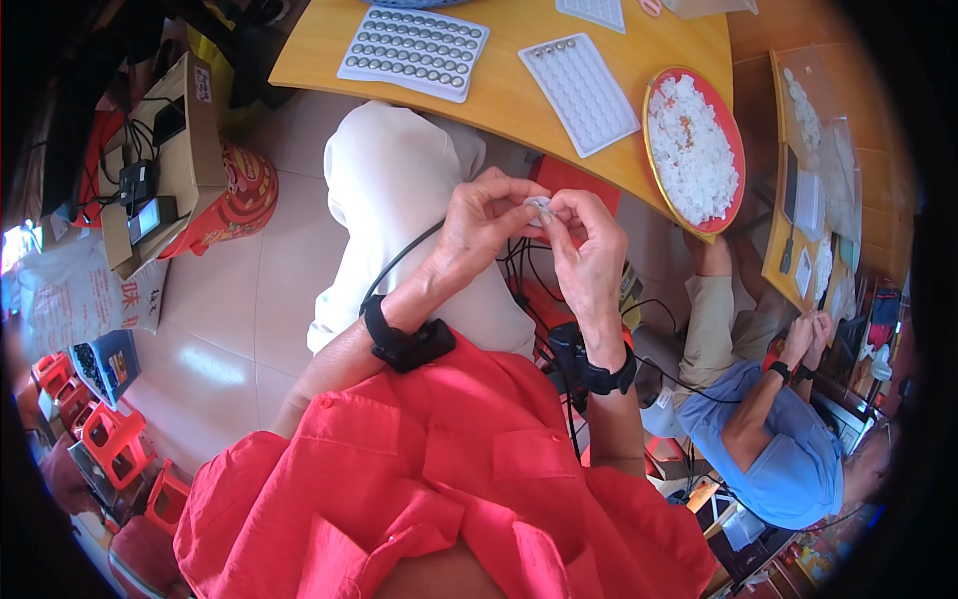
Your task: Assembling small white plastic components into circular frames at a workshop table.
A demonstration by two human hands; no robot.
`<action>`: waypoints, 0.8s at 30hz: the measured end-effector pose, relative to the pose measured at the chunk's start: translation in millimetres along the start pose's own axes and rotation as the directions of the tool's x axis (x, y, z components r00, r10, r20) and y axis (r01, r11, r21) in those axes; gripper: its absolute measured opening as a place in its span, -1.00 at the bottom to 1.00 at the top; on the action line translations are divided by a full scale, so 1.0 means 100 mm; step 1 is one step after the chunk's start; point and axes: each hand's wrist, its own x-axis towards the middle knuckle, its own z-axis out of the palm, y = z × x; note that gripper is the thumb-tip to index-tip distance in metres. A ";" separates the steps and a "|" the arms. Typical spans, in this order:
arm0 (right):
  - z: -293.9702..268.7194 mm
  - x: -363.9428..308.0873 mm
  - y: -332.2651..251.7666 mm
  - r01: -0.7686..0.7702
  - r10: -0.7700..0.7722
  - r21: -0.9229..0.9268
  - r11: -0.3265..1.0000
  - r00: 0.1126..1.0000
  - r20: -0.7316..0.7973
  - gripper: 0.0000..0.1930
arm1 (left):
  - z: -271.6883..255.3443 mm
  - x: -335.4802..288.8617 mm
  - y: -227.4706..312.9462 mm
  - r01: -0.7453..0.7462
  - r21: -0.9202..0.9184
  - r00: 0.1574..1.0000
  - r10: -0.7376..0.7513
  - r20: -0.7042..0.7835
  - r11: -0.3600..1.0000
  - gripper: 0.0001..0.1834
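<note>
Above my lap, both hands meet with the fingertips pinched together. Between them is a small white piece (pixel 540 206), soft-looking and partly hidden by my fingers. My left hand (pixel 484 222) grips it from the left, and my right hand (pixel 589 238) pinches it from the right. Ahead on the table lies a white tray (pixel 583 98) with a few round metallic pieces in its far row. To its left, another white tray (pixel 413 52) holds many round grey-green metallic pieces in rows. A red oval plate with a gold rim (pixel 733 140) carries a heap of small white pieces (pixel 689 150).
The wooden table (pixel 509 105) ends just beyond my hands. Black cables (pixel 519 270) hang under them. At left stand a cardboard box (pixel 205 140) and a red bucket (pixel 247 190). A co-worker in blue (pixel 768 439) sits at right by another table (pixel 783 255).
</note>
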 end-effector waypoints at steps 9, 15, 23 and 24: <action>-0.01 -0.02 0.05 0.098 -0.089 -0.175 0.980 0.994 0.063 -0.86 | 0.00 0.00 -0.08 0.019 0.090 1.000 -0.017 -0.025 0.996 -0.84; 0.08 -0.08 0.04 0.048 -0.050 -0.035 0.998 0.997 -0.067 -0.87 | 0.05 0.01 -0.01 -0.016 0.093 0.999 0.020 -0.045 0.996 -0.87; 0.11 -0.10 0.10 -0.196 0.222 0.249 0.948 0.972 -0.081 -0.87 | 0.02 0.00 -0.04 -0.031 0.139 0.999 0.034 -0.018 0.990 -0.84; 0.10 -0.10 0.10 -0.187 0.213 0.246 0.951 0.973 -0.085 -0.87 | 0.01 0.00 -0.06 -0.028 0.149 0.999 0.025 0.021 0.988 -0.81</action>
